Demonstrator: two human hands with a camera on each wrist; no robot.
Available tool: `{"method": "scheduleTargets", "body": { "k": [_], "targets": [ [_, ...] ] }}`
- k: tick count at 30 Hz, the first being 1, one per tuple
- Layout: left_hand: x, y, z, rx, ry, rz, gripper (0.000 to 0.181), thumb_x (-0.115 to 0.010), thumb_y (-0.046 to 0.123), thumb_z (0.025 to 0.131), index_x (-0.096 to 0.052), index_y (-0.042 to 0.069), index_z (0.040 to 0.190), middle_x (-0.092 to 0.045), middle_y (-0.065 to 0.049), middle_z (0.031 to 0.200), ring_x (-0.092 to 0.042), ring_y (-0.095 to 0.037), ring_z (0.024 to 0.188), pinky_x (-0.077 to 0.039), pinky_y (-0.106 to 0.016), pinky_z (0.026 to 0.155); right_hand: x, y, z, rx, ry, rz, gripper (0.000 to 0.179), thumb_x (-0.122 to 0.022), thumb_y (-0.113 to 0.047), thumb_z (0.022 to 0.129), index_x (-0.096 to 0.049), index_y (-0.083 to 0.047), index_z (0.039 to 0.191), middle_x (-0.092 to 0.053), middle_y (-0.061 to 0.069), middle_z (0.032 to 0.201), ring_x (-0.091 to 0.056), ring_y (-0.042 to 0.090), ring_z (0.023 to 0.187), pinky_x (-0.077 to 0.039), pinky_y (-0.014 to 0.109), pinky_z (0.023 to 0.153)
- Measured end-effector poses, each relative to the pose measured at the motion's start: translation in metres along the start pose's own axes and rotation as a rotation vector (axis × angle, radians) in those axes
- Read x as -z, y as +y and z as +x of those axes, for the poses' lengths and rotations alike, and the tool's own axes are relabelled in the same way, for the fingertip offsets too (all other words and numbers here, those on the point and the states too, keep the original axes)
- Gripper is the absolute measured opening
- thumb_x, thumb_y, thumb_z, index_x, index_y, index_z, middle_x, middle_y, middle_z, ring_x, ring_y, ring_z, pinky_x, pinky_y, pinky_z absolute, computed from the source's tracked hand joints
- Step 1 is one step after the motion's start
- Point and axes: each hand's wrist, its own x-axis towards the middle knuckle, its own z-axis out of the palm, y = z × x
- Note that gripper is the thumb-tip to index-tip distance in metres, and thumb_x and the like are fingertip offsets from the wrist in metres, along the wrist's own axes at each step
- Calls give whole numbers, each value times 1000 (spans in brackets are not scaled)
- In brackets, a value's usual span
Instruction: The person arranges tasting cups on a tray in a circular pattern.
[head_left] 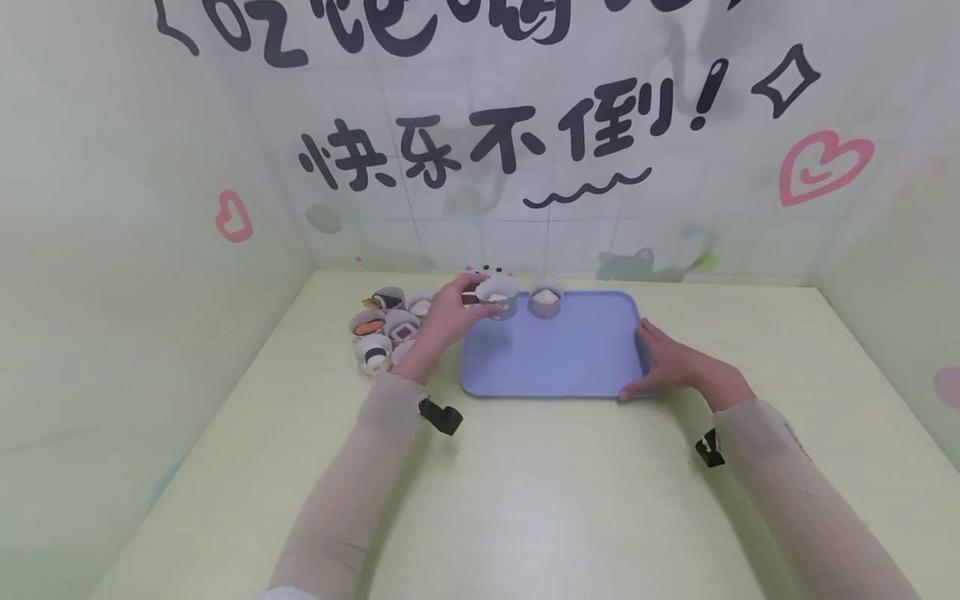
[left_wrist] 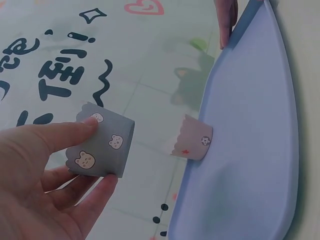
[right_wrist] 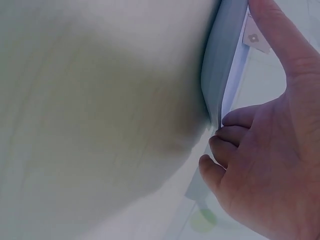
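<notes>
Your left hand [head_left: 447, 315] pinches the grey paper cup [left_wrist: 107, 145] by its side wall, leaving the mouth unobstructed, above the far left corner of the tray [head_left: 566, 354]. Your right hand [head_left: 670, 364] grips the tray's right end, probably to steady it. The pink cup [head_left: 545, 302] stands at the tray's far rim. Left of the tray sits the cup cluster [head_left: 373, 354]; your wrist covers some, so their number is uncertain. The wall [head_left: 720, 187] limits reach behind the tray; its bare middle offers room.
</notes>
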Motion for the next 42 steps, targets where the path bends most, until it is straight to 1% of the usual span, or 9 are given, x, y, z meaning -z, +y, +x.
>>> {"method": "scheduleTargets", "body": {
  "k": [4,12,17,20,24,27,31,36,42],
  "targets": [
    [-9,1,1,7,-11,-13,64,-80,19,85,-53,8,141,-59,-13,139,-61,-30,125,-55,-38,101,-1,-1,-2,-5,-3,-15,132,-88,-45,70,-6,22,148,0,46,155,-4,59,146,-12,65,121],
    [-21,6,2,-62,-19,36,58,-79,17,85,-56,5,137,-62,-16,134,-64,-32,121,-56,-38,100,0,-3,-1,-22,-8,-25,132,-87,-46,71,-5,21,149,1,45,156,-4,58,147,-13,65,121],
    [-30,6,6,-75,-23,41,58,-80,16,85,-56,4,136,-63,-15,134,-65,-31,120,-56,-37,99,0,-1,2,-28,-15,-27,134,-87,-47,70,-4,21,149,2,44,156,-3,57,147,-12,64,121],
    [-35,6,8,-77,-26,40,56,-80,16,85,-57,3,134,-62,-15,135,-65,-32,120,-56,-38,99,1,-2,2,-27,-18,-29,134,-88,-47,70,-4,22,149,2,45,156,-3,58,147,-12,64,121],
    [-41,7,9,-82,-32,42,54,-80,14,84,-58,2,132,-58,-14,143,-65,-32,119,-56,-37,99,1,-3,2,-34,-25,-24,134,-87,-48,70,-3,21,149,2,44,156,-2,57,147,-12,64,122],
    [-45,6,11,-80,-32,54,53,-80,14,84,-59,3,131,-60,-15,140,-66,-31,119,-57,-37,98,1,-3,2,-43,-31,-24,134,-87,-49,71,-3,20,150,2,43,157,-2,56,148,-12,64,122],
    [-52,4,14,-77,-37,69,54,-81,15,83,-59,3,131,-65,-17,130,-67,-31,117,-57,-36,97,1,-5,2,-50,-36,-23,134,-87,-49,71,-3,20,150,2,42,158,-3,55,148,-13,64,122],
    [-61,3,19,-74,-62,74,55,-80,15,84,-58,2,133,-64,-17,131,-65,-31,119,-56,-37,98,2,-6,0,-63,-41,-21,135,-87,-49,71,-2,20,150,2,42,158,-3,55,148,-13,64,122],
    [-72,2,22,-63,-70,111,55,-79,17,85,-57,3,133,-64,-15,133,-65,-30,119,-54,-38,101,3,-6,0,-67,-41,-11,134,-87,-49,71,-2,20,150,3,42,158,-2,56,148,-12,63,122]
  ]
}}
